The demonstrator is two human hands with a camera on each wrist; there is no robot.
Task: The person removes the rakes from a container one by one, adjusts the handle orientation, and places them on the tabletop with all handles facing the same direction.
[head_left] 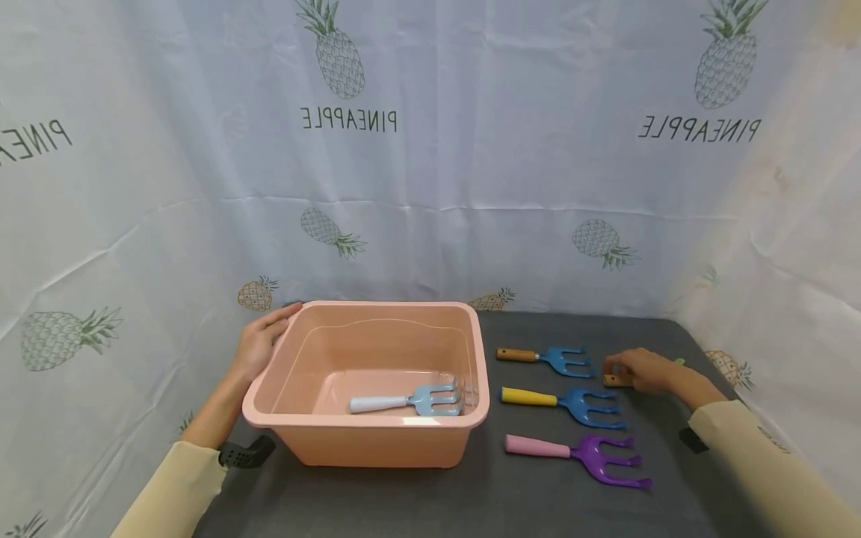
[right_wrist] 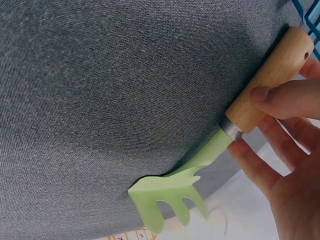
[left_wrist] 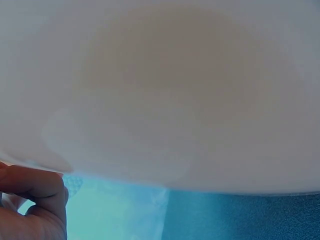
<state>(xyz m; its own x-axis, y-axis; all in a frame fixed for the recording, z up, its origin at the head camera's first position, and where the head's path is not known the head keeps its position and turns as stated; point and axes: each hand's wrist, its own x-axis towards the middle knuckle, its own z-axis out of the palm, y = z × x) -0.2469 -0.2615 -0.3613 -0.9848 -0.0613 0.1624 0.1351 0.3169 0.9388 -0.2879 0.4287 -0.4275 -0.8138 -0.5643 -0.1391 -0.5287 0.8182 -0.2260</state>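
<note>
My left hand (head_left: 258, 345) grips the left rim of a peach plastic tub (head_left: 383, 442). The left wrist view shows the tub's pale wall (left_wrist: 165, 100) close up, with curled fingers (left_wrist: 42, 192) at its edge. Inside the tub lies a light-blue hand fork (head_left: 425, 400) with a white handle. At the right of the table, my right hand (head_left: 649, 371) holds a green hand fork (right_wrist: 172, 192) by its wooden handle (right_wrist: 272, 80). The thumb lies on top of the handle and the fingers reach under it. In the head view this hand hides most of the fork.
Between tub and right hand lie a blue hand fork with a wooden handle (head_left: 561, 360), a blue one with a yellow handle (head_left: 585, 407) and a purple one with a pink handle (head_left: 599, 457). Pineapple-print curtains (head_left: 430, 164) enclose the dark grey table (head_left: 572, 515).
</note>
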